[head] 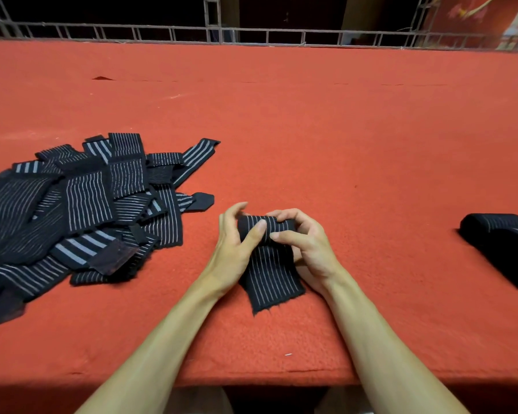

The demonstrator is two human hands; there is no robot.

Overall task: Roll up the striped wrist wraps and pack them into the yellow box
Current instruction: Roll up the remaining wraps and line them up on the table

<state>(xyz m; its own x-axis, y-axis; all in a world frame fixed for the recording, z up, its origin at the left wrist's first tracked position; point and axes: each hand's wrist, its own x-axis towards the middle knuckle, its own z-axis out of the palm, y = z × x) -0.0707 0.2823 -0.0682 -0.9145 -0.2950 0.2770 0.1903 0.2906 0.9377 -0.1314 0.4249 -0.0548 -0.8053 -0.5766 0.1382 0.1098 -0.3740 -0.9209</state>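
Two rolled wraps lie touching each other at the right edge of the red surface, so only a small share of the rolling looks done. A third wrap is mid-roll near the front edge, between both forearms. Its far end is wound into a short cylinder, and its striped tail lies flat, pointing toward the person. The left grip pinches the cylinder's left end, thumb over the top and fingers curled behind. The right grip clasps the right end the same way. Roughly half of this wrap's length seems left to wind.

Much more waits: a loose pile of flat wraps sprawls at the left, well apart from the finished rolls. No yellow box is in view, so packing appears not yet begun, though that cannot be confirmed.
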